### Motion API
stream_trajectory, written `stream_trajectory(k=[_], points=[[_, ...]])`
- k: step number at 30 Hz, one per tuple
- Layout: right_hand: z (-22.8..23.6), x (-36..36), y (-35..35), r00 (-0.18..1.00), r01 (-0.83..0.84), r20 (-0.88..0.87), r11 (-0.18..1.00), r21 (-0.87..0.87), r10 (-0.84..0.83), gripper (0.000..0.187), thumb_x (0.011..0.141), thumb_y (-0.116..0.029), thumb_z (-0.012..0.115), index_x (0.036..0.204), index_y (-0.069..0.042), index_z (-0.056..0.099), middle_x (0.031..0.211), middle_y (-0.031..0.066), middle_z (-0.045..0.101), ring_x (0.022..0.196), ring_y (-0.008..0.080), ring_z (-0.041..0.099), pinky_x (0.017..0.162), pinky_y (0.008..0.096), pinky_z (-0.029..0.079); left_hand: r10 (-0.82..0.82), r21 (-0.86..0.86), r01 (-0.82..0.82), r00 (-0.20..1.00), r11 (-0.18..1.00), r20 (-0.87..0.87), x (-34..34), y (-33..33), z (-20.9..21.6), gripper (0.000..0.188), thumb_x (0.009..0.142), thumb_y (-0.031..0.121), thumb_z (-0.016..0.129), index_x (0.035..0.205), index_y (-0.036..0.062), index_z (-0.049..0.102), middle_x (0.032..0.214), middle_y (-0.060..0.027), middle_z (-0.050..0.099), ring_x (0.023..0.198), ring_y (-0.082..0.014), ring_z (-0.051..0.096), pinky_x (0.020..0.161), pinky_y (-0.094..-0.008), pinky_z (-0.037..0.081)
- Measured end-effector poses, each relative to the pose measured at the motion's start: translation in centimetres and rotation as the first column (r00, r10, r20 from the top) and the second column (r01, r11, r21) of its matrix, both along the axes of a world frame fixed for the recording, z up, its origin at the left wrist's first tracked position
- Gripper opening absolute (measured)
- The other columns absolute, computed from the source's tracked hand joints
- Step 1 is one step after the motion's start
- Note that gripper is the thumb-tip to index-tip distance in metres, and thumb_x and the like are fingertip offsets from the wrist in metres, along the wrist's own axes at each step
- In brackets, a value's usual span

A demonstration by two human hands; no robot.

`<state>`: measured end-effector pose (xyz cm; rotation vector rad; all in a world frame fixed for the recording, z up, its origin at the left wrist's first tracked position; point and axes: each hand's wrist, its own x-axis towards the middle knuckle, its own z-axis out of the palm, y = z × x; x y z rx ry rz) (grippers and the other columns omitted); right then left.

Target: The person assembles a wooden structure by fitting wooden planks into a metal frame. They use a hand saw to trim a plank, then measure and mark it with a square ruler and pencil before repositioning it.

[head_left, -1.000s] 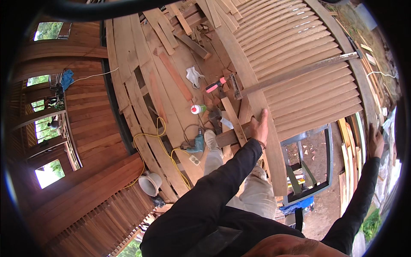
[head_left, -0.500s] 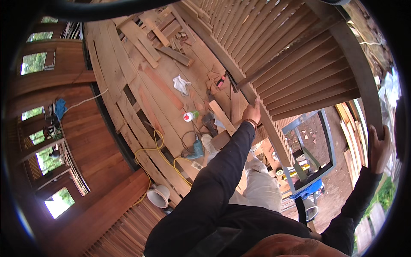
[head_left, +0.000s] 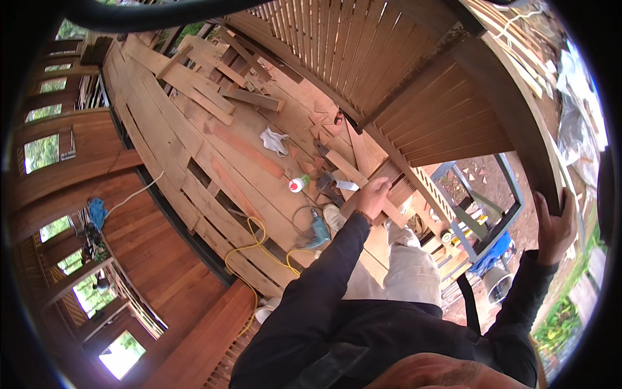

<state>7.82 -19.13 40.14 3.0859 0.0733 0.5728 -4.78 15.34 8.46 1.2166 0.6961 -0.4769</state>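
Note:
My right hand (head_left: 558, 223) is wrapped round the lower end of the dark handrail of a slatted wooden railing (head_left: 414, 71). Its thumb lies on the near face of the wood. My left hand (head_left: 374, 196) is over a short plank (head_left: 345, 166), a little apart from the railing's other long rail (head_left: 387, 148). The left fingers are curled in, and what they hold, if anything, is hidden. Near that hand lie a white tube (head_left: 347, 185), a green and white bottle with a red cap (head_left: 299, 183) and a teal power drill (head_left: 318, 231).
A yellow cord (head_left: 249, 243) runs across the floorboards (head_left: 162, 139), which have open gaps. Offcuts and planks (head_left: 207, 81) are heaped at the far end. A white cloth (head_left: 273, 141) lies mid-floor. A grey metal frame (head_left: 515, 194) and a bucket (head_left: 497, 284) stand at the right.
My left hand has come off the railing's rail and moved down toward me. My right hand still grips the handrail. The whole view has shifted.

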Motion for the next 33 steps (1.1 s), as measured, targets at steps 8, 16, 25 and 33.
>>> stream_trajectory(k=[8, 16, 25, 33], points=[[-0.4, -4.4, 2.9, 0.992, 0.013, 0.127, 0.997, -0.075, -0.003, 0.063, 0.074, -0.043, 0.09, 0.116, -0.001, 0.069, 0.107, 0.0166, 0.072, 0.095, 0.0344, 0.071, 0.081, 0.0419, 0.055, -0.045, 0.328, -0.061, 0.951, 0.943, 0.306, -2.3, 12.5, 8.0, 0.029, 0.103, 0.016, 0.06, 0.127, -0.0003, 0.063, 0.109, -0.0091, 0.072, 0.094, -0.0141, 0.069, 0.083, -0.0268, 0.054], [1.2, -8.5, 7.6, 0.988, -0.032, 0.143, 0.992, -0.125, 0.05, 0.072, 0.072, -0.051, 0.089, 0.117, 0.001, 0.068, 0.106, 0.0165, 0.073, 0.093, 0.0329, 0.072, 0.082, 0.0395, 0.057, -0.629, 0.559, -0.476, 0.015, 0.679, 0.777, 12.1, 10.3, 32.6, 0.017, 0.092, 0.007, 0.068, 0.107, -0.0005, 0.071, 0.099, -0.0118, 0.072, 0.089, -0.0247, 0.069, 0.086, -0.0349, 0.054], [1.4, -9.8, 8.9, 0.962, -0.06, 0.257, 0.992, -0.112, 0.087, 0.053, 0.073, -0.04, 0.09, 0.106, -0.005, 0.068, 0.1, 0.013, 0.072, 0.092, 0.0284, 0.072, 0.081, 0.0385, 0.057, -0.927, 0.949, -0.213, -0.344, 0.232, 0.15, 16.2, -5.9, 35.8, 0.049, 0.082, 0.044, 0.082, 0.11, 0.0055, 0.071, 0.09, -0.0155, 0.073, 0.081, -0.0342, 0.07, 0.073, -0.0411, 0.056], [0.6, -15.8, 5.7, 0.832, -0.202, 0.554, 0.949, 0.243, 0.035, 0.025, 0.09, -0.018, 0.072, 0.107, -0.001, 0.065, 0.105, 0.0158, 0.069, 0.095, 0.0255, 0.069, 0.078, 0.0358, 0.055, -0.951, 0.952, -0.287, -0.309, 0.105, 0.012, 16.0, -6.3, 35.1, 0.058, 0.069, 0.06, 0.087, 0.086, 0.0078, 0.068, 0.073, -0.0107, 0.066, 0.067, -0.0293, 0.067, 0.06, -0.0403, 0.052]])
